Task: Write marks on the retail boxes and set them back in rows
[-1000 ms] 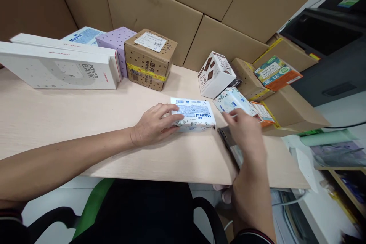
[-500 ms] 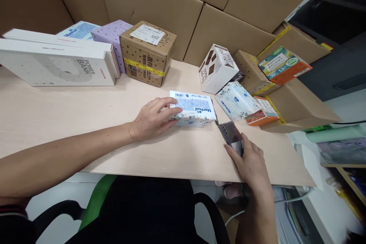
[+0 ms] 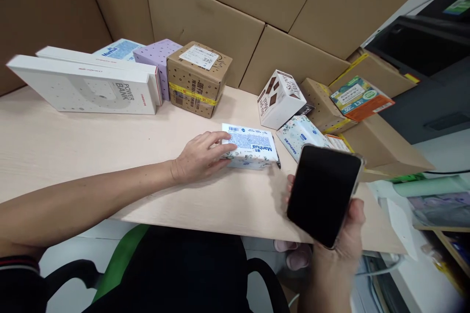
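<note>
My left hand [image 3: 200,157] rests on the wooden table [image 3: 73,156], its fingers closed on the left end of a white and blue Manhua box [image 3: 251,146]. My right hand [image 3: 345,239] holds a black smartphone [image 3: 323,194] lifted above the table's front right edge, dark screen facing me. A second patterned Manhua pack [image 3: 299,133] lies just right of the box, partly behind the phone. A small dark pen tip [image 3: 278,163] lies by the box's right corner.
White Power Bank boxes [image 3: 91,89], a purple box [image 3: 157,61] and a taped brown carton [image 3: 196,80] stand at the back left. A white chocolate box [image 3: 281,98] and more cartons [image 3: 367,127] sit at the right. Big cardboard boxes [image 3: 227,14] wall the back.
My right hand picked the phone up off the table and raised it, turning its screen toward me. My left hand stayed on the Manhua box.
</note>
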A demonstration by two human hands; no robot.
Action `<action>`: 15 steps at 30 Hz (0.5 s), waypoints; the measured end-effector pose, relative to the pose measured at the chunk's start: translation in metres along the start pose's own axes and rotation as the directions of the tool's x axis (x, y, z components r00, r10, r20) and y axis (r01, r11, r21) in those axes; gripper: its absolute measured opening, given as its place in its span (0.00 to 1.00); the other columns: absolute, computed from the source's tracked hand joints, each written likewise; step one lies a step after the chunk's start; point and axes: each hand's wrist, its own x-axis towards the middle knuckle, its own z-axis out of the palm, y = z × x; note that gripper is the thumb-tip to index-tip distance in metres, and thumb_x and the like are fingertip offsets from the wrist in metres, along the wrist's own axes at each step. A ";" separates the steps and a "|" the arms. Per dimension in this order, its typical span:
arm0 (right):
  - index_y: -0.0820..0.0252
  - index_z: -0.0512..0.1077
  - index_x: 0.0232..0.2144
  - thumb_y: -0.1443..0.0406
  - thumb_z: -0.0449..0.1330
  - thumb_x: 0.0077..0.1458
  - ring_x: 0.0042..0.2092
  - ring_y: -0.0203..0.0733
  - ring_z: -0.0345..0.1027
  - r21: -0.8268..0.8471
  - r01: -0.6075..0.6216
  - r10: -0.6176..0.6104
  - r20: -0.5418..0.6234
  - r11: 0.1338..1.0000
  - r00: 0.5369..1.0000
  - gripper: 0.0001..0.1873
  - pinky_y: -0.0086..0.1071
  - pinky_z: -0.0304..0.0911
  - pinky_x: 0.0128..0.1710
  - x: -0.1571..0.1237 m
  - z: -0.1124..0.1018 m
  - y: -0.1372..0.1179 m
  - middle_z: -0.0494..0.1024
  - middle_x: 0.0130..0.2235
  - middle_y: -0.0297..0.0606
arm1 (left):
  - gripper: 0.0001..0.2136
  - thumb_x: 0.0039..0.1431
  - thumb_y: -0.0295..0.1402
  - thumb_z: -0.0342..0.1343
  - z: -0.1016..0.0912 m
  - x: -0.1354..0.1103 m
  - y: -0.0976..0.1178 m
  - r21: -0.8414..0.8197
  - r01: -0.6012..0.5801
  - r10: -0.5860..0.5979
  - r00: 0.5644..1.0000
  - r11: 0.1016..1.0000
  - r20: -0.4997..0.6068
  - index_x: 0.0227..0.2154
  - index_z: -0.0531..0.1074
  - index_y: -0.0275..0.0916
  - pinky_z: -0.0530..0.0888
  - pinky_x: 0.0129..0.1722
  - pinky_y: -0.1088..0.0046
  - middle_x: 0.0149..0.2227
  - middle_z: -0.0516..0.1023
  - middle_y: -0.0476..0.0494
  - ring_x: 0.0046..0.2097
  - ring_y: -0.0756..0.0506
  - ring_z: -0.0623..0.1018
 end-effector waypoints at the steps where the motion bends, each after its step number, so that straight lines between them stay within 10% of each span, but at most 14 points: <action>1: 0.48 0.72 0.60 0.35 0.42 0.61 0.47 0.60 0.80 0.225 -0.088 0.088 0.009 0.970 0.996 0.40 0.55 0.75 0.40 0.003 0.015 -0.005 0.82 0.54 0.50 | 0.13 0.68 0.36 0.59 0.000 0.000 0.000 0.000 -0.001 0.001 1.000 1.000 0.001 0.52 0.72 0.39 0.80 0.45 0.63 0.52 0.77 0.35 0.50 0.41 0.79; 7: 0.55 0.74 0.54 0.37 0.50 0.57 0.39 0.48 0.78 0.597 -0.503 0.293 0.418 0.624 0.860 0.37 0.44 0.74 0.36 0.015 0.093 -0.024 0.82 0.51 0.49 | 0.12 0.68 0.36 0.58 0.000 -0.001 0.002 -0.003 0.015 -0.015 1.000 1.000 0.003 0.51 0.72 0.40 0.79 0.47 0.63 0.53 0.77 0.35 0.51 0.40 0.80; 15: 0.48 0.72 0.56 0.34 0.43 0.59 0.47 0.50 0.74 0.591 -0.515 0.126 0.573 0.621 0.809 0.39 0.49 0.72 0.44 0.006 0.121 -0.010 0.75 0.60 0.45 | 0.11 0.71 0.35 0.52 -0.003 -0.002 0.002 0.010 0.014 -0.014 0.999 1.000 0.033 0.52 0.71 0.42 0.78 0.46 0.64 0.53 0.77 0.37 0.50 0.42 0.80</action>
